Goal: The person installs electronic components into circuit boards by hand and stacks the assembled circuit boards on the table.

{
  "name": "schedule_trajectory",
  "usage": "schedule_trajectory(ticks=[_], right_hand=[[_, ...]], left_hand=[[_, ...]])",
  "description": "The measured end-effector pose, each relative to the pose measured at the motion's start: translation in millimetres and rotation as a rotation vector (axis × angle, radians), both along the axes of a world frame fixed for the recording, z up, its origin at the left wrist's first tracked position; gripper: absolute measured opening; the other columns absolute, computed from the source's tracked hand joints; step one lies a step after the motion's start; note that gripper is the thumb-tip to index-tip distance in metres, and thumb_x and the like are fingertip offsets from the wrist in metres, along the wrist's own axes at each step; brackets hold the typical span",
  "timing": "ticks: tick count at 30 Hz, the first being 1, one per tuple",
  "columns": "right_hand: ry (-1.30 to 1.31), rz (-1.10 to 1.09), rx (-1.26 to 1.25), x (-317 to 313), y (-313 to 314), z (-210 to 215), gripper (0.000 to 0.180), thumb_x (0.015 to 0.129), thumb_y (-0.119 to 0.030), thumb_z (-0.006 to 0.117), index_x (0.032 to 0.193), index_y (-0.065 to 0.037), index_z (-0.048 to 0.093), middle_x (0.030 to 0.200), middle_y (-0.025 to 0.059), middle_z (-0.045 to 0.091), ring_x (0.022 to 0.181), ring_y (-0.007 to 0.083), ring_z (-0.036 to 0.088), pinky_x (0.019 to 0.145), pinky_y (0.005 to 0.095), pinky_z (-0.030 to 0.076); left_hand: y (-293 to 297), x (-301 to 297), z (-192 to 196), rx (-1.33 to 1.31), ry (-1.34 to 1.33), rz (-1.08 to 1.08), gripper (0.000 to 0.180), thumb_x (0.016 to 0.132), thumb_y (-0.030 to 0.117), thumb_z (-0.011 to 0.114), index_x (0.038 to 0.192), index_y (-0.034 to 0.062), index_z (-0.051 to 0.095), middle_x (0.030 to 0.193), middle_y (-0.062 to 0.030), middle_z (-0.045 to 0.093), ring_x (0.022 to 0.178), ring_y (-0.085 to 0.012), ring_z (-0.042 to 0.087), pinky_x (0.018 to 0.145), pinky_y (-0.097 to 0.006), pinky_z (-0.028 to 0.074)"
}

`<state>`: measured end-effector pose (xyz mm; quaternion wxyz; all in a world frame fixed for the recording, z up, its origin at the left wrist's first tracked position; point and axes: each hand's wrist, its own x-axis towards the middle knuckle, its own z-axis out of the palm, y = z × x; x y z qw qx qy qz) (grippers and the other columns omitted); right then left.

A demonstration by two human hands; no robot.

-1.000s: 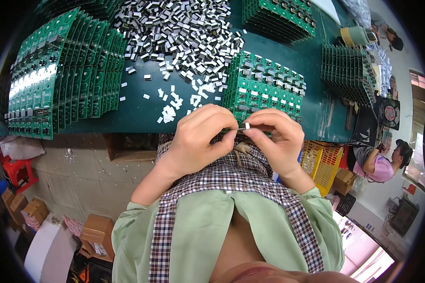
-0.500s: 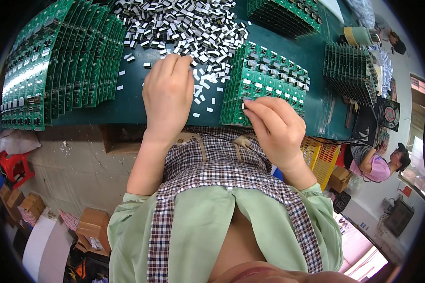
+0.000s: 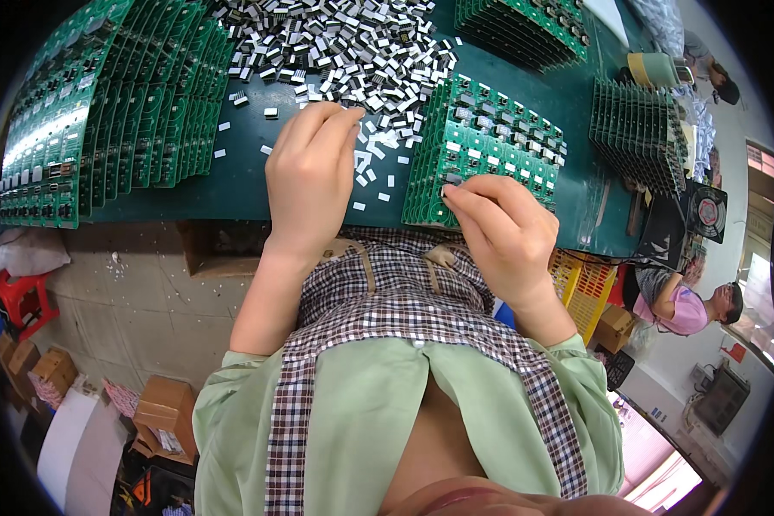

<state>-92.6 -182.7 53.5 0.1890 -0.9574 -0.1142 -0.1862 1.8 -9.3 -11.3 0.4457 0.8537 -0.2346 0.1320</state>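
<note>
Your hands worked at the green worktop [image 3: 232, 185].
Your left hand [image 3: 310, 176] reached the small parts pile [image 3: 344, 43], grip unclear; your right hand [image 3: 503, 228] pinched at the circuit board [image 3: 490, 142].

Down on the floor to my left I see brown cardboard boxes [image 3: 162, 411], one near my elbow and smaller ones [image 3: 27, 365] farther out by a red stool. To my right, past the table edge, sits another brown box [image 3: 617, 327] beside yellow plastic crates [image 3: 581, 288].
</note>
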Motion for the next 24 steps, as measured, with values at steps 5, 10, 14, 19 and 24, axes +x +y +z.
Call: schedule_trajectory(ticks=[5, 10, 14, 19, 24], right_hand=[[0.178, -0.095, 0.060, -4.1, 3.1, 13.1, 0.021, 0.066, -0.005, 0.075, 0.086, -0.005, 0.067, 0.084, 0.0044, 0.061, 0.063, 0.0166, 0.059, 0.053, 0.0252, 0.047], [0.094, -0.033, 0.392, -9.6, 8.3, 12.6, 0.033, 0.065, -0.002, 0.077, 0.096, -0.004, 0.064, 0.090, 0.0075, 0.062, 0.068, 0.0160, 0.061, 0.056, 0.0253, 0.050], [0.095, -0.001, 0.537, -9.5, 8.6, 11.9, 0.038, 0.065, 0.000, 0.077, 0.101, -0.003, 0.063, 0.093, 0.0095, 0.063, 0.075, 0.0181, 0.062, 0.062, 0.0268, 0.052], [0.093, 0.044, 0.471, -11.3, -0.3, 12.4, 0.029, 0.067, -0.001, 0.076, 0.094, -0.003, 0.066, 0.090, 0.0095, 0.064, 0.075, 0.0189, 0.063, 0.064, 0.0278, 0.052], [0.190, 0.039, 0.641, -19.9, -8.1, 7.4, 0.022, 0.069, -0.002, 0.075, 0.089, -0.002, 0.067, 0.089, 0.0092, 0.064, 0.078, 0.0188, 0.063, 0.065, 0.0277, 0.052]], left_hand=[[0.8, -17.3, 25.2, -0.596, 0.589, -0.202, 0.019, 0.079, -0.007, 0.064, 0.097, -0.0043, 0.064, 0.090, -0.0103, 0.065, 0.081, -0.0165, 0.064, 0.071, -0.025, 0.052], [-4.3, -34.3, 31.4, -0.871, 1.002, -0.458, 0.021, 0.080, -0.004, 0.067, 0.101, -0.0057, 0.062, 0.097, -0.0093, 0.063, 0.089, -0.0135, 0.063, 0.080, -0.024, 0.052], [-9.0, -40.6, 32.9, -0.902, 1.012, -0.481, 0.023, 0.080, -0.004, 0.067, 0.101, -0.0039, 0.060, 0.098, -0.0096, 0.063, 0.091, -0.0139, 0.063, 0.081, -0.025, 0.052], [-13.0, -48.0, 43.8, -0.449, 0.498, -0.409, 0.026, 0.074, -0.006, 0.067, 0.098, 0.0011, 0.061, 0.091, -0.0097, 0.064, 0.082, -0.0197, 0.065, 0.071, -0.029, 0.053], [-14.9, -47.4, 43.0, -0.390, 0.134, -0.483, 0.034, 0.068, -0.006, 0.070, 0.099, 0.0034, 0.063, 0.092, -0.0100, 0.065, 0.081, -0.0265, 0.064, 0.068, -0.033, 0.052]])
